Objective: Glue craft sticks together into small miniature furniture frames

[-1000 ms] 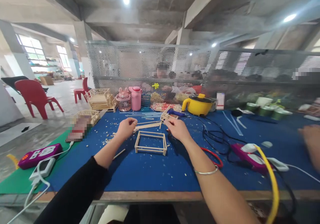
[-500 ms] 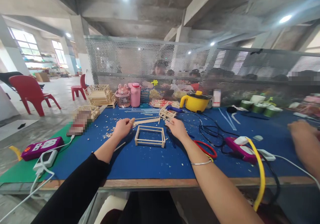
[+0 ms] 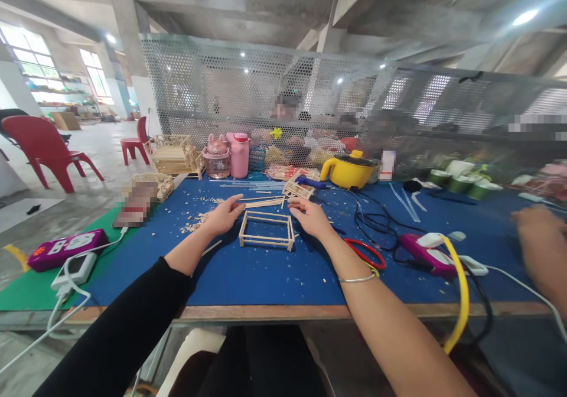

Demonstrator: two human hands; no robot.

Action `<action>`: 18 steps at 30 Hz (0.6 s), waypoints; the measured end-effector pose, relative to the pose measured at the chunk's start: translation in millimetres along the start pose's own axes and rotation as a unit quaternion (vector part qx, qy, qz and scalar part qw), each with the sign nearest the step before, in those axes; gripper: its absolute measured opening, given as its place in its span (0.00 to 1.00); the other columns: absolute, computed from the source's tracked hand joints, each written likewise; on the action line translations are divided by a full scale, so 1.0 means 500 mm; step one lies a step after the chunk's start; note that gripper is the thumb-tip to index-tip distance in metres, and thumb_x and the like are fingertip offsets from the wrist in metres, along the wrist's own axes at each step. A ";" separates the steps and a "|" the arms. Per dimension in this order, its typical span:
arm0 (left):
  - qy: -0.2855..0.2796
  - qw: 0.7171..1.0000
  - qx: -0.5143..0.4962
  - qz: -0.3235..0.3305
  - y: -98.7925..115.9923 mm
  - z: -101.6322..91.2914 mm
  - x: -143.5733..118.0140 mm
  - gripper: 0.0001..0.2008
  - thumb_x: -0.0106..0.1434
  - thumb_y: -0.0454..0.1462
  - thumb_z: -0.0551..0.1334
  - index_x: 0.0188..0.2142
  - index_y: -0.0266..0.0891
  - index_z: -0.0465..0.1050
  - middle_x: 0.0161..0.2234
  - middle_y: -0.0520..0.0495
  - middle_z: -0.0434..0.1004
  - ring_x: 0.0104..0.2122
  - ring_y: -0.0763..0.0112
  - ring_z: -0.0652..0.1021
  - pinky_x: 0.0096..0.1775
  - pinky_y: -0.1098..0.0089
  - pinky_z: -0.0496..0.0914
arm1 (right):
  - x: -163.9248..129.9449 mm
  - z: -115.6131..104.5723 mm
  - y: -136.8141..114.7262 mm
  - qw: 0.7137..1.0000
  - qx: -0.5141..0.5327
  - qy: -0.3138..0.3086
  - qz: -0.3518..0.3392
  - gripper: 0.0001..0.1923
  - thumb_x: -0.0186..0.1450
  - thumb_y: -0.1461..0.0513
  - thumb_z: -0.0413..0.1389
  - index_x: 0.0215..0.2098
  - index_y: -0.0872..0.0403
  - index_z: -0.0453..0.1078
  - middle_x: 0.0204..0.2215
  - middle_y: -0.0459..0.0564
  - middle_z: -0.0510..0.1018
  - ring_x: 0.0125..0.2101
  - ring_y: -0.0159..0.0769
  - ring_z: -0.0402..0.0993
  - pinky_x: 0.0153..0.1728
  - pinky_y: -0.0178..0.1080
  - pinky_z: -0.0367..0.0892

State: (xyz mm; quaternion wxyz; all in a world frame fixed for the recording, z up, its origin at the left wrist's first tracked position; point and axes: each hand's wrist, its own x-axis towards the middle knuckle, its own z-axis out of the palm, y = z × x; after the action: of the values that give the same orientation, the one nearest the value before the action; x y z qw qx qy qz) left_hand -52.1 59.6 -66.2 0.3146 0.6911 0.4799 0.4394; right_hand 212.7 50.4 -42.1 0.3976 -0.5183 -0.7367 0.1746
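A small box-shaped frame of thin wooden sticks stands on the blue table top in front of me. My left hand hovers by its left end, fingers stretched out and holding nothing. On the other side, my right hand has its fingers apart near the frame's right end, also empty. Both appear apart from the wood. Loose wooden sticks lie just behind the frame. Beyond my right hand is a smaller stick piece, with a blue glue gun beside it.
Wood scraps litter the left side. Along the back stand a pink thermos, a yellow electric pot and clear glue sticks. A purple power strip with cables lies right. Another person's hand is at the far right.
Both hands have opened their fingers and turned toward the frame's ends. The frame stays in place; the camera view has tilted slightly down.
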 end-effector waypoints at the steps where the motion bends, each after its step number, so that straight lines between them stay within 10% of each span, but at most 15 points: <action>1: -0.014 1.000 0.001 0.007 0.001 0.003 -0.002 0.28 0.58 0.45 0.57 0.56 0.35 0.63 0.39 0.43 0.78 0.33 0.69 0.76 0.36 0.70 0.69 | -0.001 0.002 0.000 1.000 0.001 -0.007 0.001 0.15 0.58 0.64 0.53 0.44 0.56 0.69 0.38 0.53 0.79 0.38 0.34 0.76 0.43 0.37 0.66; 18: -0.025 0.993 0.114 0.013 0.028 -0.009 -0.014 0.20 0.53 0.41 0.57 0.44 0.36 0.74 0.30 0.48 0.79 0.28 0.68 0.75 0.34 0.69 0.67 | -0.004 -0.001 -0.006 0.998 -0.020 -0.041 0.036 0.14 0.62 0.62 0.51 0.46 0.53 0.68 0.29 0.47 0.79 0.27 0.31 0.75 0.30 0.33 0.68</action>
State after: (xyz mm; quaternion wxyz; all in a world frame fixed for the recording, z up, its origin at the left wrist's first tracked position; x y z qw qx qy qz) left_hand -52.1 48.6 -54.5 0.2398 0.7393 0.5096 0.3691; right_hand 211.4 47.4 -40.6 0.3498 -0.5451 -0.7364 0.1955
